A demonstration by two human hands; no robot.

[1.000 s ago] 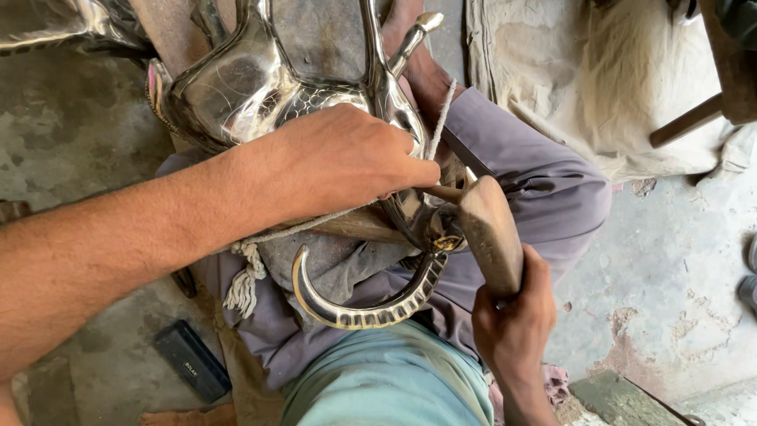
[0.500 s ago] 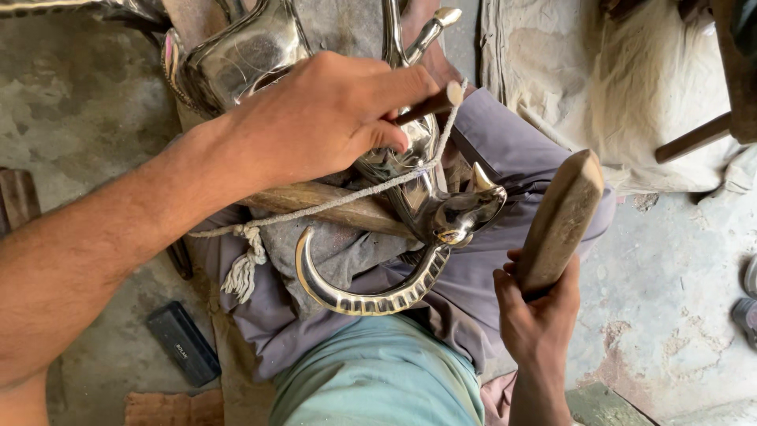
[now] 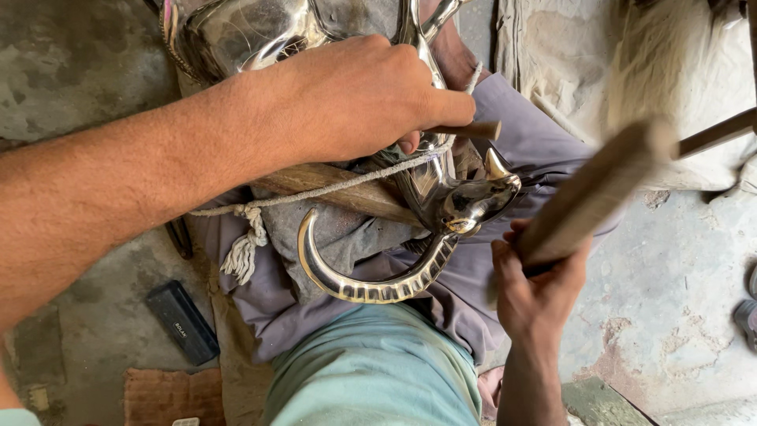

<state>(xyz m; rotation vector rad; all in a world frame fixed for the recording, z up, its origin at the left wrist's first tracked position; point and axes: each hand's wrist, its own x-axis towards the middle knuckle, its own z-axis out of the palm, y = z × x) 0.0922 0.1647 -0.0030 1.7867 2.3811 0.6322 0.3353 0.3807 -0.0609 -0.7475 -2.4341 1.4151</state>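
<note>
On the person's lap, a polished metal animal figure (image 3: 461, 201) with a curved horn (image 3: 371, 280) lies over a wooden block (image 3: 331, 185), lashed by a rope (image 3: 315, 193). The left hand (image 3: 355, 99) clenches a thin punch (image 3: 469, 130) against the figure. The right hand (image 3: 536, 292) grips a blurred wooden mallet (image 3: 595, 189). Risk: a glancing blow may strike the left fingers or skid the punch, marring the metal.
</note>
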